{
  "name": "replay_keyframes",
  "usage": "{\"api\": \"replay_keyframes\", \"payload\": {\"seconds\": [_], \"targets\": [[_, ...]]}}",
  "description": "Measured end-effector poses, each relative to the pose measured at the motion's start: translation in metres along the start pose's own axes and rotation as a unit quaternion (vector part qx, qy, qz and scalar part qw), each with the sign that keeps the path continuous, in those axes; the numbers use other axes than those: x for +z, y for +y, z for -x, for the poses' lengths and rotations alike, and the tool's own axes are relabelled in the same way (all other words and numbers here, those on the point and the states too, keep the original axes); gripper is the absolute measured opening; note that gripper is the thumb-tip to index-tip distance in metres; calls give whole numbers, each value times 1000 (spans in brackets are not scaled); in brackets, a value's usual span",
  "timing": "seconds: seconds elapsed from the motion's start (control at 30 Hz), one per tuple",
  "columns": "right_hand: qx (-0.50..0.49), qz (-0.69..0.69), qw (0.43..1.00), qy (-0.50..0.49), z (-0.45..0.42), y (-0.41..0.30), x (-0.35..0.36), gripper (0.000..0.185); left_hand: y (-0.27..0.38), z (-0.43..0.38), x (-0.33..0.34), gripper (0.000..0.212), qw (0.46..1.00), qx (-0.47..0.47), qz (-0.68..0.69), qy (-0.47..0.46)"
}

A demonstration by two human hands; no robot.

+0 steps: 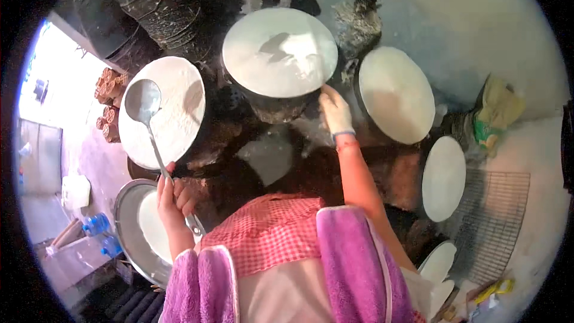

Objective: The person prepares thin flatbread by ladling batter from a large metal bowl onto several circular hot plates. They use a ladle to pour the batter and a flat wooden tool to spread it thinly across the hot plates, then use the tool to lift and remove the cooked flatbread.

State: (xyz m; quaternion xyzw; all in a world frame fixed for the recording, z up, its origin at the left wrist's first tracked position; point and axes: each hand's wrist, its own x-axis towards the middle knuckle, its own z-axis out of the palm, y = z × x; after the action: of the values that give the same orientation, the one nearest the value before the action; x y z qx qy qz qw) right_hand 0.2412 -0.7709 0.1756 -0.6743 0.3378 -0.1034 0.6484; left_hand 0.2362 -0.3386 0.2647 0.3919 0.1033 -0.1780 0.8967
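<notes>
My left hand (172, 195) grips the handle of a metal ladle (144, 98). The ladle's bowl hangs over a round pan with a white, rough-textured surface (177, 114). Below that hand is a metal basin (123, 215) with white liquid (150, 220) in it. My right hand (336, 110), in a pale glove, has its fingertips at the near right rim of the front round pan. A smooth, wet-looking white layer (278, 54) covers this pan, which sits on a dark stove body (278, 107). To the right of the glove is another white-covered round pan (397, 96).
More white rounds (444, 179) curve along the right, near a wire rack (493, 224). Dark barrels (157, 4) stand at upper left. Used honeycomb briquettes (110, 87) are piled at left. Blue plastic bottles (96, 224) lie lower. A sooty bundle (358, 22) stands behind the pans.
</notes>
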Motion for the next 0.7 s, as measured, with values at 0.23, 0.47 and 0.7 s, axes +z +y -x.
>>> {"api": "replay_keyframes", "payload": {"seconds": [0.23, 0.47, 0.7], "targets": [[16, 74, 994, -77, -4, -12, 60, 39, 11, -10, -8, 35, 993, 9, -90, 81], [51, 35, 998, -14, -29, -14, -1, 35, -5, 2, 0, 37, 989, 32, -102, 102], [-123, 230, 938, -228, -5, -18, -23, 42, -30, 7, 48, 35, 989, 15, -99, 112]]}}
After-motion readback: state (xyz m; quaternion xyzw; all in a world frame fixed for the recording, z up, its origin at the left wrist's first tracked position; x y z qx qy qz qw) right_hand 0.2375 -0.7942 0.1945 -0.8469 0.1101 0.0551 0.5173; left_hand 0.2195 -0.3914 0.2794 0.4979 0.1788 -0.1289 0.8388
